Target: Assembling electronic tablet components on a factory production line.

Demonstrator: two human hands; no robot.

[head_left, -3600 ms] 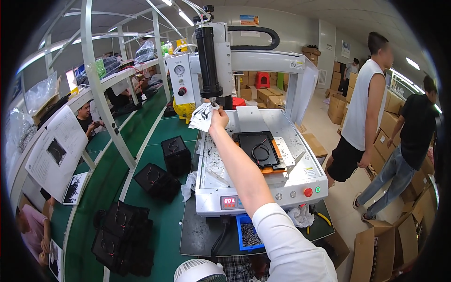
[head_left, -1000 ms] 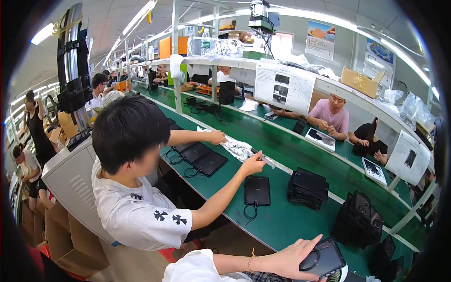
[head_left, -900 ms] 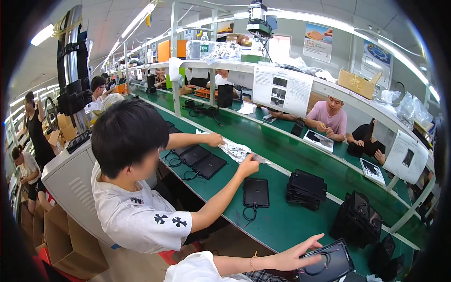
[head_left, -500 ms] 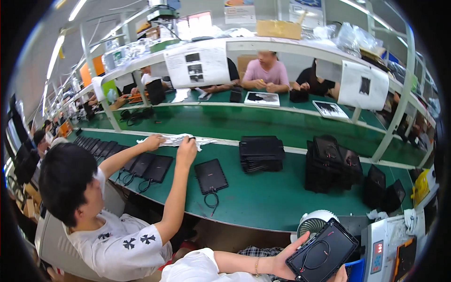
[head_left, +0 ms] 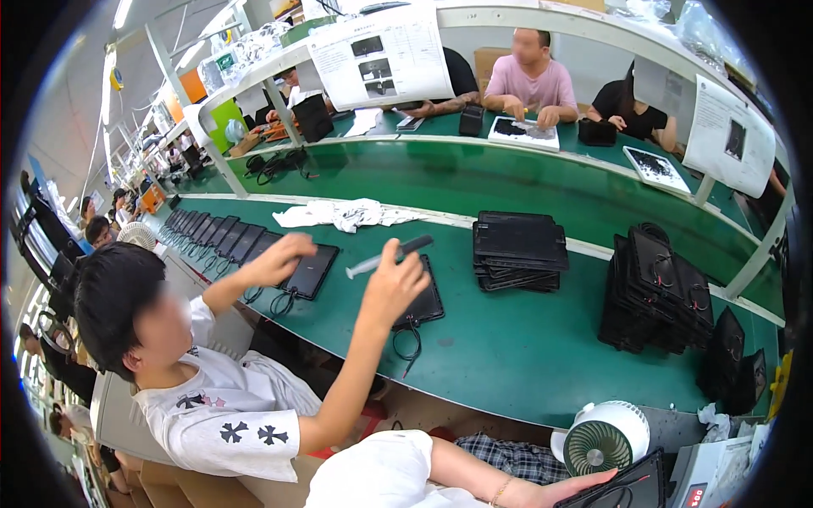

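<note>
At the lower right edge, my left hand (head_left: 569,489) holds a flat black rectangular panel (head_left: 631,486) by its left side, with the thumb stretched along its upper edge. A thin black cable lies on the panel's face. The picture's lower edge cuts the panel off, and my right hand does not show. Just above the panel stands a small white desk fan (head_left: 603,440) with a green grille.
On my left a co-worker holds a syringe-like tool (head_left: 389,256) above a cabled black panel (head_left: 428,296). The green bench (head_left: 500,356) bears a row of panels (head_left: 246,241), panel stacks (head_left: 518,250) (head_left: 656,292) and a white cloth (head_left: 347,215). A scale (head_left: 720,474) stands at right.
My view has swung, and my left hand with the panel now sits lower in it. My right hand has left the picture. The co-worker's hands have come off the cloth, with the syringe-like tool raised.
</note>
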